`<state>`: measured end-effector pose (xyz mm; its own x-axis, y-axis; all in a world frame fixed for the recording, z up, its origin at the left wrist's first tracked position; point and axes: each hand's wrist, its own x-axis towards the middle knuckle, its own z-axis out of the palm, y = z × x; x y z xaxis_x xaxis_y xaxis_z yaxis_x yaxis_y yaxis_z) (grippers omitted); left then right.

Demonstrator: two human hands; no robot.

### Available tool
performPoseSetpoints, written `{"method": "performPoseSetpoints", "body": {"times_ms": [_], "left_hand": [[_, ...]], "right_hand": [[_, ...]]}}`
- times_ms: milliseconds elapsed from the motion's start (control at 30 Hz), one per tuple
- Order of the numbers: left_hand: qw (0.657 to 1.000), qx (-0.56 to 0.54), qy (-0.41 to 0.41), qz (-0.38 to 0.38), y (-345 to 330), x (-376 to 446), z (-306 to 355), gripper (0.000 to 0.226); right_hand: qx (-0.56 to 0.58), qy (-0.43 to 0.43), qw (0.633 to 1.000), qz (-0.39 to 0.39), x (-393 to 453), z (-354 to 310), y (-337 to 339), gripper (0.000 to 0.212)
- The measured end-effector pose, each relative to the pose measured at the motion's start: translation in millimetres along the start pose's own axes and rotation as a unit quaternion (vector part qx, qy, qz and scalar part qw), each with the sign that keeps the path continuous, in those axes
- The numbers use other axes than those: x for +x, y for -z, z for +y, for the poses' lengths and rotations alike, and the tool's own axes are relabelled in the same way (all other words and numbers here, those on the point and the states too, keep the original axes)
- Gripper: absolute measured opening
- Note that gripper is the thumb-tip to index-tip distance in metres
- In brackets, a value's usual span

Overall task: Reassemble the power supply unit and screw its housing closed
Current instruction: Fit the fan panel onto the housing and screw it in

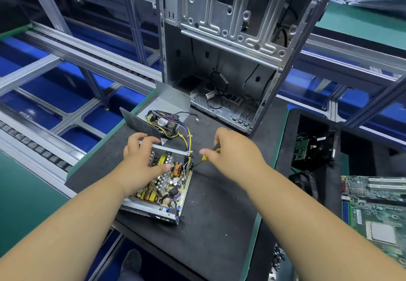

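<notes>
The open power supply housing lies on the black mat, its circuit board with coils and capacitors exposed. My left hand rests over the board, fingers gripping the housing's far perforated wall. My right hand pinches a small yellow-handled screwdriver; its dark shaft points down-left to the housing's right corner. Behind stands the grey metal cover with the fan, joined to the board by a bundle of coloured wires.
An empty computer case stands upright at the back of the mat. A black tray with parts and a green motherboard lie to the right. A conveyor frame runs along the left. Small screws lie at the lower right.
</notes>
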<state>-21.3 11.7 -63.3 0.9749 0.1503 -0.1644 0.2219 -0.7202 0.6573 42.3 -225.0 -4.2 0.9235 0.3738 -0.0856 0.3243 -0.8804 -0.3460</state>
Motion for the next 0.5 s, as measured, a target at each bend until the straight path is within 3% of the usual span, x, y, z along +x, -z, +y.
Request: {"method": "performPoseSetpoints", "body": {"times_ms": [133, 333, 500], "left_hand": [[1.000, -0.001, -0.003, 0.002, 0, 0, 0, 0.060], [1.000, 0.007, -0.002, 0.000, 1, -1, 2, 0.059], [1.000, 0.015, 0.001, -0.002, 1, -1, 3, 0.060]], "right_hand": [[0.073, 0.039, 0.996, -0.034, -10, 8, 1, 0.016], [0.094, 0.033, 0.995, -0.008, -9, 4, -3, 0.019], [0.041, 0.107, 0.993, -0.035, -2, -10, 3, 0.019]]}}
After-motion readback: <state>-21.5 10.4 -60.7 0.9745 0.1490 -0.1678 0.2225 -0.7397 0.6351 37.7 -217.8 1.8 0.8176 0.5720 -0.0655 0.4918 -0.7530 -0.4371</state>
